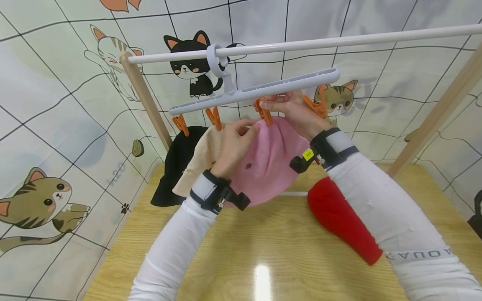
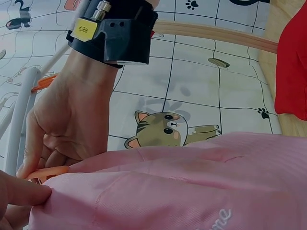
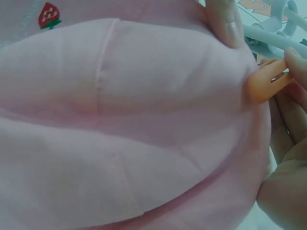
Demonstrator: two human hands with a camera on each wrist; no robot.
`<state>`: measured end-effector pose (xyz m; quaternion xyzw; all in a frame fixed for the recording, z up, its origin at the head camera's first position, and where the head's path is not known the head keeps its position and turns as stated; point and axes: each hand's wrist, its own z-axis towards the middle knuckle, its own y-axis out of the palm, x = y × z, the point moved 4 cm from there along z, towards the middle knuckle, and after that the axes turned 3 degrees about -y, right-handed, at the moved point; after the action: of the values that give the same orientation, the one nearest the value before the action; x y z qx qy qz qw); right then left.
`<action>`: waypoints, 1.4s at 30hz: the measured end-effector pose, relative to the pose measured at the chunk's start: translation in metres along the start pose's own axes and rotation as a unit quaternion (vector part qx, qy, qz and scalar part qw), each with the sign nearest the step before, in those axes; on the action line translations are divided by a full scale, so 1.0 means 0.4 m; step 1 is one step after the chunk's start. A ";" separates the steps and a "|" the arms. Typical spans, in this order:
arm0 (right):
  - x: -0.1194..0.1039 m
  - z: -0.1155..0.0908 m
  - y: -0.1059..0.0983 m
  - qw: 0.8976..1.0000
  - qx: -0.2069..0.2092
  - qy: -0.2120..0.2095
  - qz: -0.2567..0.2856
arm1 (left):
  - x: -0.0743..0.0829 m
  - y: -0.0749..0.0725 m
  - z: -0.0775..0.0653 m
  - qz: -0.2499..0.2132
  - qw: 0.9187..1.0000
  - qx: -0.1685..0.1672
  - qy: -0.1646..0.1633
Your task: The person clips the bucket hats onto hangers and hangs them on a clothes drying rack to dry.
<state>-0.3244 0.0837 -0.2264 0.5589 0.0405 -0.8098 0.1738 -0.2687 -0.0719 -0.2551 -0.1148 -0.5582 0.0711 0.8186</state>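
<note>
A pink bucket hat (image 1: pixel 269 175) with a small strawberry motif hangs under the pale grey hanger (image 1: pixel 248 95). My left hand (image 1: pixel 236 144) pinches the hat's top edge with thumb and fingers. My right hand (image 1: pixel 297 110) squeezes an orange clip (image 1: pixel 265 115) between thumb and fingers. In the right wrist view this orange clip (image 3: pixel 263 86) overlaps the pink fabric (image 3: pixel 172 62) at its edge. Left of the hat, a cream hat (image 1: pixel 201 156) and a black hat (image 1: pixel 175 167) hang from orange clips. One more orange clip (image 1: pixel 318 106) sits behind my right wrist.
The hanger hooks over a white rail (image 1: pixel 339 42) between wooden posts (image 1: pixel 147 100). A red cap-like item (image 1: pixel 339 217) lies on the wooden table (image 1: pixel 233 251), partly behind my right forearm. A cat-patterned sheet (image 1: pixel 56 125) covers the walls.
</note>
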 end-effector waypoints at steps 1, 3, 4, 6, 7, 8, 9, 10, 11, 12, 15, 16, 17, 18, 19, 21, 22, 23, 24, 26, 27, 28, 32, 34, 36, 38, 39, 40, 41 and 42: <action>0.000 -0.001 -0.001 1.000 -0.001 -0.001 -0.001 | 0.001 0.000 0.001 -0.002 1.000 0.000 0.000; 0.000 -0.002 -0.003 1.000 -0.006 -0.003 -0.002 | 0.004 0.001 0.002 -0.002 1.000 0.002 0.000; 0.001 -0.002 -0.004 1.000 -0.009 -0.004 -0.004 | 0.005 0.002 0.003 -0.002 1.000 0.002 0.001; 0.002 -0.003 -0.006 1.000 -0.015 -0.003 -0.010 | 0.005 0.004 0.004 -0.002 1.000 0.002 0.002; 0.004 -0.004 -0.007 1.000 -0.018 -0.002 -0.018 | 0.005 0.005 0.005 0.000 1.000 0.001 0.003; 0.005 -0.005 -0.008 0.999 -0.022 -0.002 -0.025 | 0.006 0.006 0.005 0.001 1.000 0.000 0.004; 0.006 -0.006 -0.010 0.999 -0.027 -0.001 -0.035 | 0.006 0.007 0.005 0.001 1.000 0.000 0.004; 0.007 -0.007 -0.011 0.999 -0.030 0.000 -0.044 | 0.006 0.008 0.005 0.003 1.000 -0.001 0.005; 0.009 -0.008 -0.013 0.998 -0.030 0.001 -0.051 | 0.005 0.009 0.005 0.004 1.000 -0.002 0.006; 0.010 -0.009 -0.015 0.998 -0.033 0.001 -0.058 | 0.005 0.010 0.005 0.006 1.000 -0.002 0.006; 0.012 -0.010 -0.020 0.997 -0.036 -0.005 -0.071 | 0.004 0.012 0.006 0.010 1.000 0.000 0.005; 0.013 -0.010 -0.023 0.996 -0.035 -0.005 -0.078 | 0.004 0.013 0.006 0.013 1.000 0.002 0.005; 0.014 -0.011 -0.026 0.995 -0.035 -0.007 -0.089 | 0.004 0.013 0.006 0.013 1.000 0.002 0.003; 0.014 -0.013 -0.029 0.994 -0.037 -0.009 -0.105 | 0.004 0.013 0.006 0.012 1.000 0.003 0.000; 0.015 -0.015 -0.032 0.992 -0.038 -0.009 -0.117 | 0.005 0.014 0.006 0.012 1.000 0.003 -0.003; 0.019 -0.020 -0.041 0.988 -0.038 -0.005 -0.146 | 0.005 0.014 0.007 0.013 1.000 0.004 -0.007; 0.021 -0.023 -0.046 0.987 -0.039 -0.003 -0.155 | 0.006 0.014 0.006 0.014 1.000 0.004 -0.009; 0.023 -0.025 -0.050 0.986 -0.039 0.000 -0.163 | 0.006 0.014 0.006 0.016 1.000 0.004 -0.011; 0.025 -0.028 -0.055 0.985 -0.038 0.003 -0.165 | 0.006 0.013 0.006 0.018 1.000 0.006 -0.011; 0.030 -0.034 -0.068 0.985 -0.037 0.006 -0.167 | 0.007 0.013 0.005 0.019 1.000 0.007 -0.012; 0.032 -0.036 -0.074 0.986 -0.038 0.005 -0.164 | 0.007 0.012 0.005 0.020 1.000 0.007 -0.015; 0.035 -0.038 -0.081 0.986 -0.041 0.002 -0.159 | 0.007 0.012 0.005 0.018 1.000 0.007 -0.017; 0.044 -0.045 -0.110 0.990 -0.063 -0.017 -0.126 | 0.007 0.011 0.004 0.015 1.000 0.003 -0.020; 0.049 -0.051 -0.126 0.991 -0.073 -0.023 -0.108 | 0.007 0.011 0.004 0.016 1.000 0.001 -0.022; 0.056 -0.060 -0.143 0.993 -0.071 -0.019 -0.092 | 0.006 0.010 0.002 0.012 1.000 -0.002 -0.027; 0.064 -0.070 -0.160 0.994 -0.062 -0.013 -0.092 | 0.006 0.008 0.000 0.005 0.999 -0.002 -0.031; 0.067 -0.074 -0.167 0.994 -0.055 -0.010 -0.096 | 0.006 0.006 -0.001 -0.001 1.000 -0.002 -0.029; 0.071 -0.077 -0.175 0.994 -0.046 -0.007 -0.102 | 0.008 0.005 -0.001 -0.008 1.000 -0.002 -0.026; 0.073 -0.079 -0.182 0.994 -0.038 -0.008 -0.104 | 0.010 0.003 -0.002 -0.012 1.000 0.000 -0.024; 0.075 -0.082 -0.188 0.993 -0.034 -0.010 -0.112 | 0.014 0.001 -0.002 -0.018 1.000 0.001 -0.018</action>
<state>-0.3293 0.1556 -0.2761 0.5362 0.1285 -0.8280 0.1017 -0.2659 -0.0705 -0.2506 -0.1027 -0.5749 0.0595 0.8096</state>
